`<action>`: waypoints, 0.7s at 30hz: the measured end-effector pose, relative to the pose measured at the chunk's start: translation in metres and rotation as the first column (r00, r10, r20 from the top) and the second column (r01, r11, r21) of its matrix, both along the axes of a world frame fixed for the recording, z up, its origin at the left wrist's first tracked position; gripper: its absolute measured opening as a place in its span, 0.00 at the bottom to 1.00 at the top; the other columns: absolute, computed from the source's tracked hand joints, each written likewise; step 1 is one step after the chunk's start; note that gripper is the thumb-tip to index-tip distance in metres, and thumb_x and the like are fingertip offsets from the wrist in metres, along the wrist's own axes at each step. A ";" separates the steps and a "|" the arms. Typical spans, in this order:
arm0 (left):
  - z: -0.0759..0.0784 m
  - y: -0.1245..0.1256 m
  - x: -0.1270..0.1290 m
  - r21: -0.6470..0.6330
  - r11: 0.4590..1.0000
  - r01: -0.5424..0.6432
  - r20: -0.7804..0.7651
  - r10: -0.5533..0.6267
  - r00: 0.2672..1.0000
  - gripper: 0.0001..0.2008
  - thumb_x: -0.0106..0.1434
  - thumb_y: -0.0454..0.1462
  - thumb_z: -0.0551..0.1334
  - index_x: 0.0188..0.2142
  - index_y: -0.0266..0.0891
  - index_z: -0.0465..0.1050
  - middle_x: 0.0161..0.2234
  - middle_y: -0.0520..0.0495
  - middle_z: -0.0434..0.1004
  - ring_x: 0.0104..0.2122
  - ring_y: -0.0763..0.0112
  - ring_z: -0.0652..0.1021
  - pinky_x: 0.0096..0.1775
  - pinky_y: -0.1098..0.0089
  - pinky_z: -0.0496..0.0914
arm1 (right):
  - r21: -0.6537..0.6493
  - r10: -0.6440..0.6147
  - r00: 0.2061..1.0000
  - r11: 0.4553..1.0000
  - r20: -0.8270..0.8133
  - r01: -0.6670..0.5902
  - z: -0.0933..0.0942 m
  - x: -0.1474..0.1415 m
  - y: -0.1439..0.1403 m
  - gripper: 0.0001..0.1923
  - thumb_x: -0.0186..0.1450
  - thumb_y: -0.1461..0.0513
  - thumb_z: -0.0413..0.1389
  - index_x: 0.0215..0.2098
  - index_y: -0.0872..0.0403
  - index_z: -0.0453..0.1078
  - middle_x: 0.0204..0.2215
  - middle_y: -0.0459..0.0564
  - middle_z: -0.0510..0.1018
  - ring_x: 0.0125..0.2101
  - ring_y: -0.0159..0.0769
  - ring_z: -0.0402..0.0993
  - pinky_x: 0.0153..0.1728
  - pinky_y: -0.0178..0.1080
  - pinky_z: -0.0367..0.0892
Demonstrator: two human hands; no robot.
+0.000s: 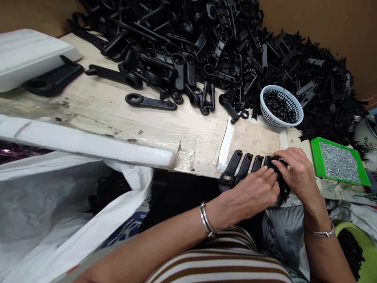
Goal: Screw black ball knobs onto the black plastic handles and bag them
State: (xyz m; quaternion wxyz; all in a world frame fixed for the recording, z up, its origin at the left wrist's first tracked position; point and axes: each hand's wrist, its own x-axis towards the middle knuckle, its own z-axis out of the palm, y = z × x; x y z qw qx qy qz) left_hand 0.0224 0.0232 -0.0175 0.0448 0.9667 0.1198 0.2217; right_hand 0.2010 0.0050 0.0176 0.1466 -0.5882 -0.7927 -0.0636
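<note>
Both hands meet over one black plastic handle (279,177) at the near edge of the wooden surface (188,129), about five o'clock in view; the left hand (253,192) lies on it with fingers flat, the right hand (294,169) pinches its top, perhaps pressing in a small part; three like handles (240,167) lie just beside at nine o'clock; a white basket (281,105) of black beads sits at twelve o'clock, a green tray (340,162) of screws at three.

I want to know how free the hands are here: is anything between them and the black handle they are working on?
Nothing visible: both the left hand and the right hand already touch the black handle at the table edge. Three more handles lie alongside, left of it.
</note>
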 end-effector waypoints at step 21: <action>0.000 0.002 -0.001 -0.032 0.999 0.015 0.009 -0.015 1.000 0.10 0.68 0.28 0.54 0.46 0.28 0.71 0.49 0.35 0.77 0.53 0.60 0.76 0.57 0.62 0.67 | -0.229 0.162 0.977 0.965 0.138 -0.127 0.012 -0.002 0.016 0.07 0.68 0.68 0.52 0.34 0.55 0.70 0.33 0.54 0.73 0.40 0.44 0.66 0.40 0.45 0.68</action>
